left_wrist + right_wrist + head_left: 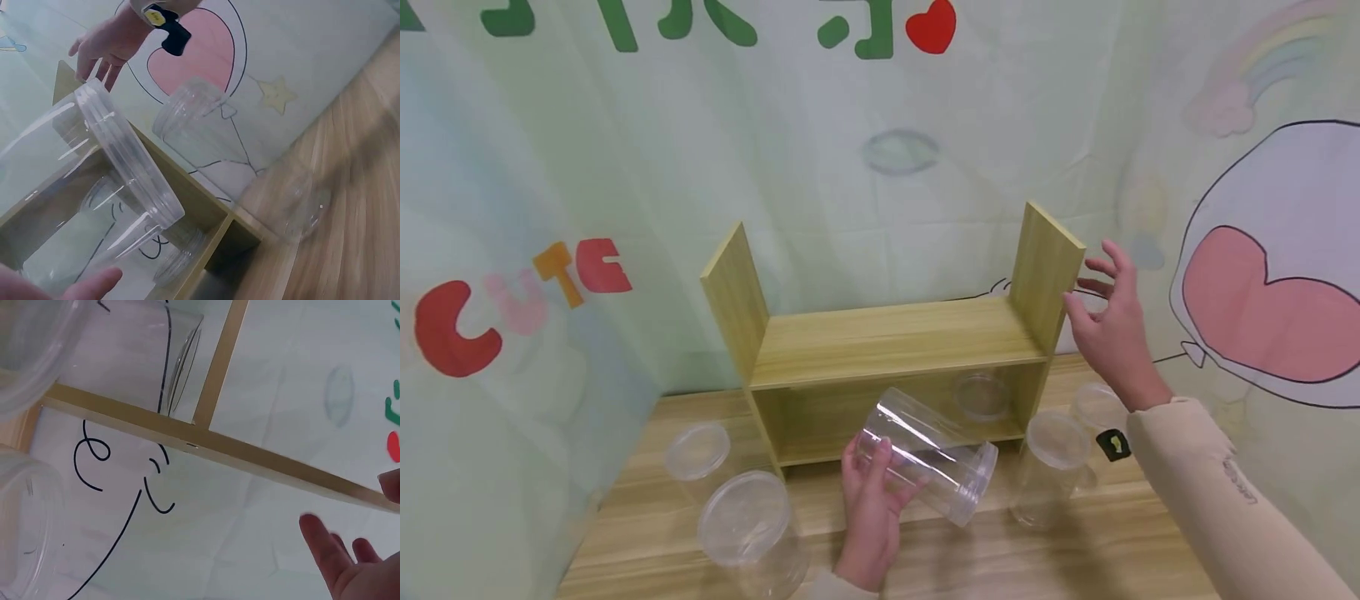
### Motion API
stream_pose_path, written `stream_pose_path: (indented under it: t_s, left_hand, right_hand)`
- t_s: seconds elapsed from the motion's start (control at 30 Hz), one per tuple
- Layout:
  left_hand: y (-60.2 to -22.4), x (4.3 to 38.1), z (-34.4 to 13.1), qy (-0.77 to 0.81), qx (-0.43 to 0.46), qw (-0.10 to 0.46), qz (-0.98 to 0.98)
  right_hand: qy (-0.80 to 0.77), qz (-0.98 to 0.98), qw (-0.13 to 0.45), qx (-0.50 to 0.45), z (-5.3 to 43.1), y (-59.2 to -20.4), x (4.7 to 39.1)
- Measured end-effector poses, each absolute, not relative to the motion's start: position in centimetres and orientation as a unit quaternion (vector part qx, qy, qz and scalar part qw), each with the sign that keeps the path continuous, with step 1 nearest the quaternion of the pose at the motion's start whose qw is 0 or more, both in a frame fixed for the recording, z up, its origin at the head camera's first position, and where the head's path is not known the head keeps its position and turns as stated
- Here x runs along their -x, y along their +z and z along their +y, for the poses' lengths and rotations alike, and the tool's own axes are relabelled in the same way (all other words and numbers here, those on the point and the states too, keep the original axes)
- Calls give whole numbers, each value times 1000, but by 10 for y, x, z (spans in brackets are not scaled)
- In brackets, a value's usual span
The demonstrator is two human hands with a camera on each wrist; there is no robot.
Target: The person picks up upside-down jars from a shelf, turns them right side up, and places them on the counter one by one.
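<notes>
My left hand grips a clear plastic jar around its body, in front of the wooden shelf. The jar tilts, with its lidded end pointing down and to the right in the head view. In the left wrist view the jar's ribbed lid shows large, with the left thumb along its side. My right hand is raised beside the shelf's right side panel, fingers spread and slightly bent, thumb tip right by the panel's edge. Nothing is held in it.
Another clear jar stands inside the shelf's lower compartment. Lidded jars stand on the table right of the shelf, one nearer and one behind. At left are two more, a larger jar and a farther one. A printed curtain hangs behind.
</notes>
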State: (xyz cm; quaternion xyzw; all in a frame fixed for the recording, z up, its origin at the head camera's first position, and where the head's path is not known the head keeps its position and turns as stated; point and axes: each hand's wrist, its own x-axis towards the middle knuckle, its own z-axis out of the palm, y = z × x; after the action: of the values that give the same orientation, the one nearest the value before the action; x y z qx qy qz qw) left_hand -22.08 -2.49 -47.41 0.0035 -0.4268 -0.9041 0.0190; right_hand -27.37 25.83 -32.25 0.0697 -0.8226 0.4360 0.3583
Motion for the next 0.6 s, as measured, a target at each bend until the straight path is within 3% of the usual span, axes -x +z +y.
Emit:
stream_pose_path:
  t_s: [0.43, 0.6]
  left_hand:
    - [-466, 214, -24, -934, -45, -95, -341]
    - [-461, 210, -20, -943, -59, -125, -302]
  right_hand:
    - [408, -810, 393, -150, 230, -344, 211]
    - [405, -809, 361, -227, 209, -360, 188]
